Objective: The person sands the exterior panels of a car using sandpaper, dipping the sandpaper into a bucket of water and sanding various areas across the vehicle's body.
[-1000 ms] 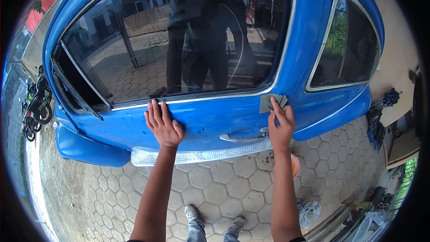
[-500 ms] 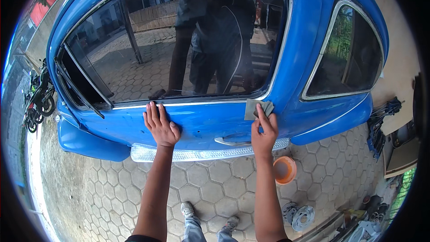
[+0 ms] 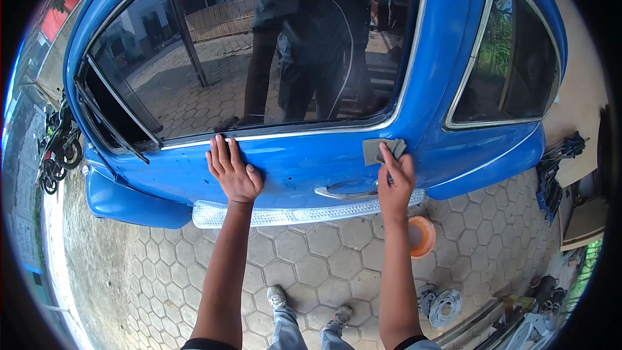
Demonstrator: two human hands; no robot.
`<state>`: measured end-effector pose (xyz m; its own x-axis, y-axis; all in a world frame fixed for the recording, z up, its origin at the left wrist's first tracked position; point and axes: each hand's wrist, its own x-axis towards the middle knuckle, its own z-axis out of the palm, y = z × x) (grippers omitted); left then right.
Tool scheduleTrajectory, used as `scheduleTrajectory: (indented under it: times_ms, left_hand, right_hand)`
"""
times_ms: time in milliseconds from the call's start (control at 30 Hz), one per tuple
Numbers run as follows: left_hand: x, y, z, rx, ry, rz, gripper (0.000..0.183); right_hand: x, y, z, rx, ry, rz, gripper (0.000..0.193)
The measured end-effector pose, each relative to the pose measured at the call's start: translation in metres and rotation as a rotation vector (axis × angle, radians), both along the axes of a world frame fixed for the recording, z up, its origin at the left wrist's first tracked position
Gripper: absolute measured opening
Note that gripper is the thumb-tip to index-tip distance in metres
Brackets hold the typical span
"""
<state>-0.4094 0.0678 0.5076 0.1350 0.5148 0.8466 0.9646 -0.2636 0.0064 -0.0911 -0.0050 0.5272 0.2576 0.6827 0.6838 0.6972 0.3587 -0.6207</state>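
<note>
Now the right hand (image 3: pixel 396 186), pinching a folded grey sheet (image 3: pixel 372 152) against the blue car door (image 3: pixel 301 155), has edged back rightward — apparently a back-and-forth rub — with the handle (image 3: pixel 337 193) below that grip and the slightly spread left hand (image 3: pixel 237 174) staying flat to its left.

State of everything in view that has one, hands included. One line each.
Left hand: open, palm down on the blue car door.
Right hand: fingers closed on the grey sheet.
Grey sheet: creased, held against the door.
Car door: appears shut.
Large door window: appears closed.
Orange bucket: upright, uncovered.
Motorbikes: upright.
</note>
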Motion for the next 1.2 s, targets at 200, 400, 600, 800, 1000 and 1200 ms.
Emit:
scheduleTrajectory:
  times_ms: [200, 400, 600, 800, 1000, 1200]
  left_hand:
    - [0.009, 0.003, 0.003, 0.002, -0.016, -0.015, 0.063]
    - [0.001, 0.001, -0.004, -0.022, -0.037, -0.029, 0.064]
    - [-0.001, 0.001, -0.003, -0.044, -0.046, -0.041, 0.064]
    - [0.004, 0.0, -0.003, -0.065, -0.068, -0.063, 0.062]
    - [0.0, 0.0, -0.006, -0.083, -0.076, -0.084, 0.062]
    - [0.0, 0.0, -0.004, -0.081, -0.061, -0.069, 0.063]
  right_hand:
    - [-0.031, -0.007, -0.012, -0.008, 0.204, -0.118, 0.048]
    - [-0.124, -0.009, -0.031, -0.128, 0.287, -0.036, 0.052]
    - [-0.104, -0.014, -0.036, -0.125, 0.011, 0.012, 0.046]
    - [-0.094, -0.011, -0.036, -0.052, 0.147, -0.406, 0.043]
    - [-0.202, -0.008, -0.044, -0.086, 0.211, -0.211, 0.043]
    - [-0.143, -0.011, -0.042, -0.029, -0.106, -0.133, 0.05]
